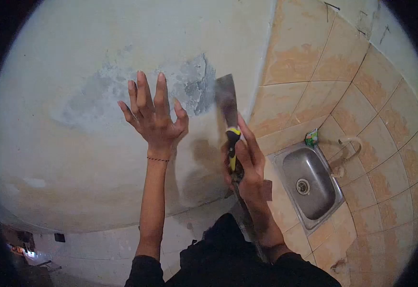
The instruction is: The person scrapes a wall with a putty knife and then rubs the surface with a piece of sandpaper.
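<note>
Cream and orange tiles (293, 31) and a steel sink (309, 177) are to the right of a pale wall (75, 167). Your left hand (155, 117) has its fingers spread out over the wall's rough gray patch (190, 86). Your right hand (250, 167) has its fingers wrapped around a putty knife (228, 107), its blade just beside the patch.

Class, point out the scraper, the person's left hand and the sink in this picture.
Scraper (228, 111): head view, on the metal blade, towards the handle.
Left hand (158, 122): head view, on the back of the hand.
Sink (319, 192): head view, on the bare basin floor.
</note>
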Tool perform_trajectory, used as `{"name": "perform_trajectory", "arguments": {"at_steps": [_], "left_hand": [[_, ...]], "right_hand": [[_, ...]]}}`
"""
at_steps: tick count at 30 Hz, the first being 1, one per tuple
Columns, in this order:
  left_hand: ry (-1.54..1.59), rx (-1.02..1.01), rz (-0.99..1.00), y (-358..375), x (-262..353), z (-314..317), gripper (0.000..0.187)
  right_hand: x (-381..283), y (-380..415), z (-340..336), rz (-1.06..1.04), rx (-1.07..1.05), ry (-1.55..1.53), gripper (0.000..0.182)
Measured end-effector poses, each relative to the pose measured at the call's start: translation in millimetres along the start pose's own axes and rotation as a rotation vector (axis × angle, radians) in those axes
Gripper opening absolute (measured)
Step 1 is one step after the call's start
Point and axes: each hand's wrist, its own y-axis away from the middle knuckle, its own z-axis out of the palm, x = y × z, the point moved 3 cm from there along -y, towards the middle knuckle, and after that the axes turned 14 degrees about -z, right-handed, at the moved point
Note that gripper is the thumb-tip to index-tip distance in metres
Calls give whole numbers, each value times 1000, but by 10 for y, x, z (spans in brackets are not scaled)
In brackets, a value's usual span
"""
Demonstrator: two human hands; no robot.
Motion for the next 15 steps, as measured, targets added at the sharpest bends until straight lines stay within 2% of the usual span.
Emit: {"name": "perform_trajectory", "arguments": {"at_steps": [3,6,10,15], "left_hand": [[-2,13,18,2,-13,13,61],[-3,5,18,-2,-9,15,60],[-15,-4,12,-12,21,-13,59],[-13,-2,12,-4,19,4,59]], "right_hand": [[132,-13,89,243,-105,-599,63],[229,-54,103,277,-82,-888,68],[279,-155,103,297,-187,-1051,69],[238,-178,139,264,-158,-1024,68]]}}
